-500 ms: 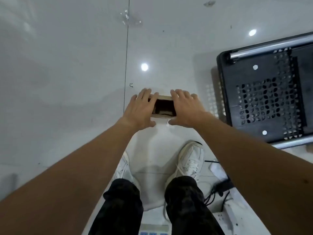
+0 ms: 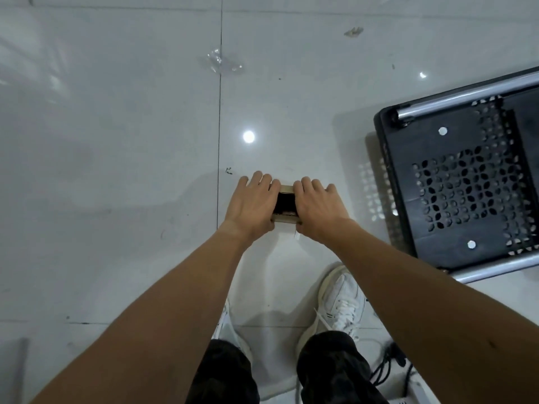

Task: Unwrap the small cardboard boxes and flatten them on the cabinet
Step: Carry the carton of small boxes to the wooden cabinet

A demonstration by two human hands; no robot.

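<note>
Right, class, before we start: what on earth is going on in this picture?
A person standing on a pale tiled floor holds a small cardboard box in front of them, left hand gripping one side and right hand the other. The box is open toward the camera, dark inside, and not yet flattened. A crumpled piece of clear plastic lies on the floor farther ahead, and a black perforated crate sits to the right.

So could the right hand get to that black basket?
Probably yes. Nothing stands between the right hand and the black basket beside it, though that hand and the left hand both grip the small cardboard box, so it must let go first.
</note>
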